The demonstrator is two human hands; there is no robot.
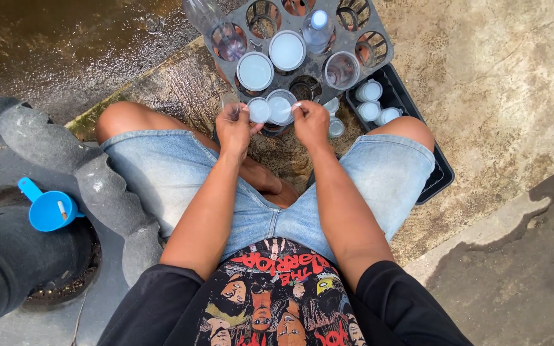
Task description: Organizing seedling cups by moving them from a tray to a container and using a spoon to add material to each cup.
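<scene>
My left hand [235, 128] pinches a small clear cup [259, 110]; my right hand [311, 122] pinches its neighbour [281, 106], both just below the grey rack [379, 27]. Three filled cups sit in the rack; most holes are empty, more cups in the black tray [440, 172] beside it.

The grey bottle crate [379, 29] at twelve o'clock runs off the top edge, so its far cells are lost. The clear bottle [209, 22] at eleven o'clock is cut at the same edge. The black tray [440, 173] lies partly under the person's right thigh. What the left hand [235, 131] pinches is too small to tell; its fingers [237, 110] hide it.
</scene>
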